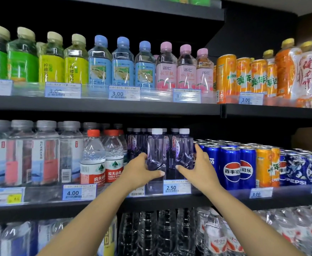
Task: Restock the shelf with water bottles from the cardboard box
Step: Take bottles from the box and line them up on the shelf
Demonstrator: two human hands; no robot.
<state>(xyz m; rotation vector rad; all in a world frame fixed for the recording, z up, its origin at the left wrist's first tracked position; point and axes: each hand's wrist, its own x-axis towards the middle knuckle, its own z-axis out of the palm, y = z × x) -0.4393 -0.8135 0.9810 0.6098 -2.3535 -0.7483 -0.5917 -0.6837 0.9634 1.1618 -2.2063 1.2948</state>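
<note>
Black store shelving fills the frame, three tiers packed with drinks. On the middle shelf, near the centre of the frame, two clear purple-tinted water bottles with white caps stand at the front edge, just behind a 2.50 price tag. The left hand grips the left water bottle, thumb across its front and fingers curled round its left side. The right hand grips the right water bottle, thumb on its front and fingers round its right side. More bottles of the same kind stand behind them. Red-capped bottles stand just left of centre, blue Pepsi cans right of centre. Pastel-capped bottles line the upper tier; clear water bottles fill the lower one.
</note>
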